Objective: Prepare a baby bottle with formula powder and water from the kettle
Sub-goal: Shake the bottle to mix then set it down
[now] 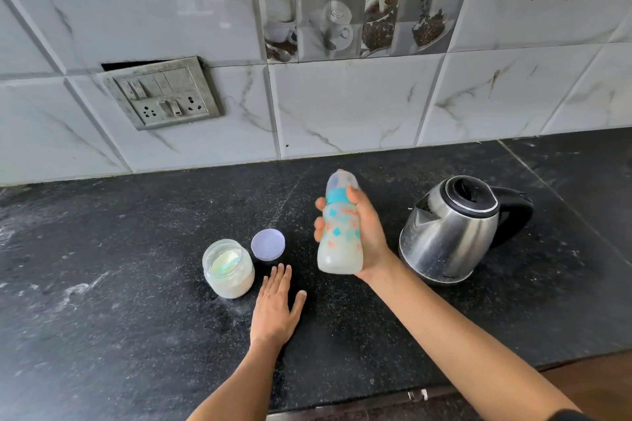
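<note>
One capped baby bottle (pixel 338 239), the right hand (pixel 369 232) wrapping its fingers (pixel 319 226) round it.
Mixing step, I'd say; left hand (pixel 275 308) flat, released, on the worktop (pixel 136 284). Shaking needs a tight cap.

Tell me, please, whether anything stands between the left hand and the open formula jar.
Nothing visible does: the left hand lies flat beside the formula jar, bare counter between them; the lid sits farther back.

Soft even daylight, shadows faint. Pale sheen on wall tiles (pixel 191 10) beyond the right grip (pixel 366 232). Slight motion blur on bottle (pixel 340 243) in that grip. Wide-angle bowing at frame edges.
</note>
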